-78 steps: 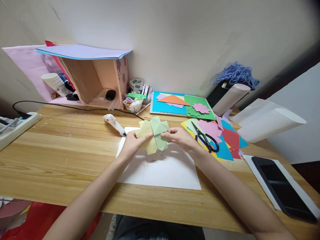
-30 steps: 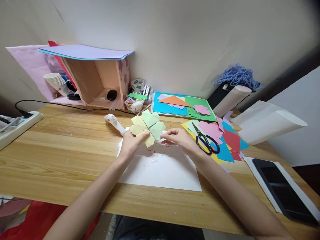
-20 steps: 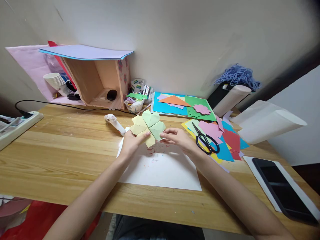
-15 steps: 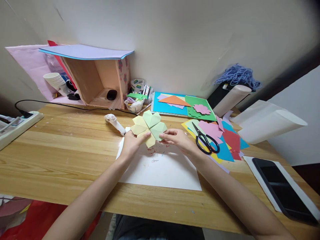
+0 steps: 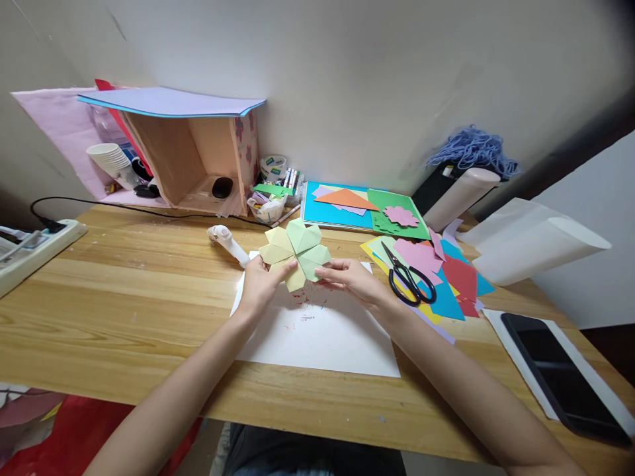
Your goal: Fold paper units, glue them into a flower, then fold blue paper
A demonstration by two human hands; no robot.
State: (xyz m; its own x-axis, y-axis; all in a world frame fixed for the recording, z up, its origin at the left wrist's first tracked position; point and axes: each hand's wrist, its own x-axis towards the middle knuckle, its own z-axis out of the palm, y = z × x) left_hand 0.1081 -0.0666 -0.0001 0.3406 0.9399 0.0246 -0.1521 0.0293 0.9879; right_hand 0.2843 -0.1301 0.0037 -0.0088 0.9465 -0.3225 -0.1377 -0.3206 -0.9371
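A folded paper flower [image 5: 296, 246], pale yellow on its left side and light green on its right, is held up above a white sheet [image 5: 322, 340]. My left hand [image 5: 262, 281] grips its lower left petals, thumb on top and the other fingers behind. At the lower right green petal, my right hand [image 5: 347, 277] pinches the edge between thumb and fingers. Small red and dark marks dot the white sheet. Just behind my left hand lies a white glue gun [image 5: 229, 246].
Black-handled scissors [image 5: 409, 281] rest on coloured paper scraps [image 5: 459, 277] at the right. A phone [image 5: 558, 373] lies at the far right. Behind are an open box [image 5: 213, 149], a tub of pens [image 5: 268, 210] and a green sheet [image 5: 391, 201]. A power strip [image 5: 40, 254] is far left.
The flower has tilted very slightly in my hands, and my right hand has shifted a little left along its edge. Both hands keep their hold.
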